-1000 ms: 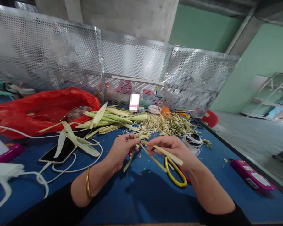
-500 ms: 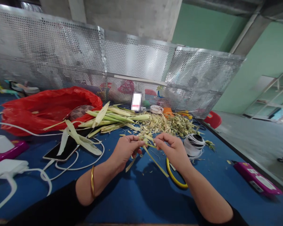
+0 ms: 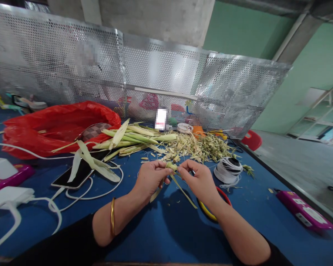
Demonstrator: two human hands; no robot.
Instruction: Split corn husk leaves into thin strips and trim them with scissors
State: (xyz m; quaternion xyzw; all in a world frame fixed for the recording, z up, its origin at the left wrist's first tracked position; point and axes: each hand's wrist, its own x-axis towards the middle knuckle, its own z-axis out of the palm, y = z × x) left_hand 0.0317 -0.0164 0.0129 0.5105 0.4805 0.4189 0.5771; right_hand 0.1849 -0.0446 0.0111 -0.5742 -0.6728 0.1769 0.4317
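Over the blue table, my left hand [image 3: 152,180] pinches a small folded bundle of pale green corn husk [image 3: 171,166] between thumb and fingers. A narrow strip [image 3: 185,193] trails from it down to the right, and another end hangs below my left palm. My right hand [image 3: 197,180] is closed, thumb and index fingertip together at the right side of the bundle. Under my right wrist lies a tool with red and yellow handles [image 3: 211,214], its working end mostly hidden. Right of that hand stands a spool of white cord [image 3: 228,170].
Corn husks [image 3: 138,138] and dried husk scraps [image 3: 199,146] heap beyond my hands. To the left lie a red plastic bag [image 3: 61,127], a phone [image 3: 77,171] and white cables [image 3: 111,195]. A purple box [image 3: 302,210] sits at the right edge. A perforated metal screen [image 3: 161,70] stands behind.
The husk between my fingers has become a tighter, rounder fold, and its loose upper ends no longer stick up. My right hand has shifted slightly left. The red handle now shows.
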